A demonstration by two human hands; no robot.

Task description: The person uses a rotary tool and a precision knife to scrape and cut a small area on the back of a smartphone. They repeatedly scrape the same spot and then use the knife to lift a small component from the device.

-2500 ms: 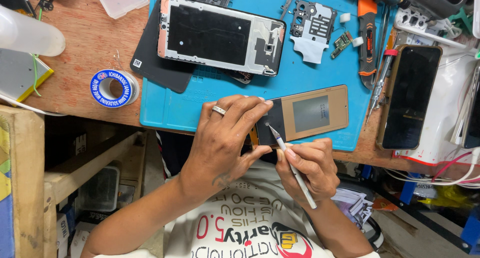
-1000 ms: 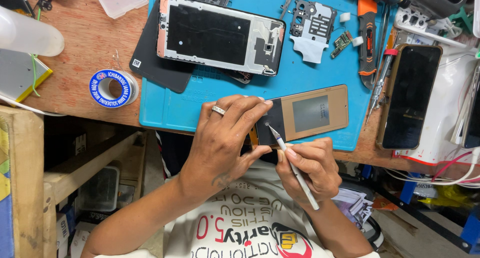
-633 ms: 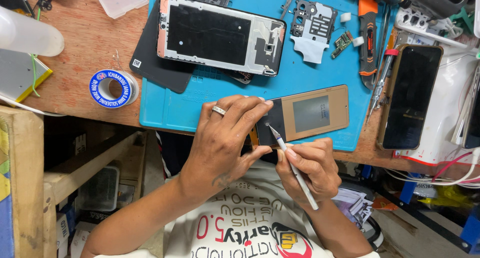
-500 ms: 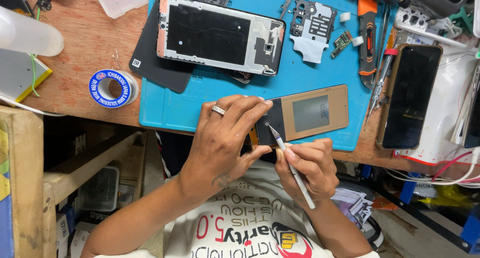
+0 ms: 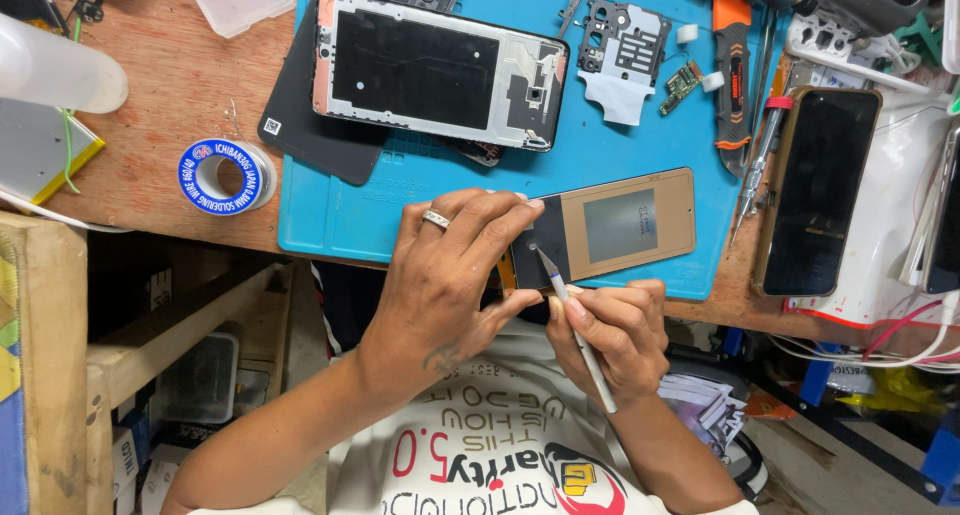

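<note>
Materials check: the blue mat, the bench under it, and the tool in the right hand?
Blue mat: likely silicone or rubber, matte with moulded ridges. Bench: bare wood, brown, grain and scuffs visible. Tool in the right hand: thin grey shaft, looks metal, though plastic is possible; pointed tip.

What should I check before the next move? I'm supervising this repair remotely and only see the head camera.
1. Left hand steadies the brown-backed panel at its dark end: ok.
2. Right hand grips the thin tool like a pen: ok.
3. Tool tip on the panel's dark end: ok.
4. Panel fully on the blue mat: not ok, its near end overhangs the edge.
5. Opened phone frame apart from both hands: ok.
6. What the tip is working on: cannot tell, too small.
</note>
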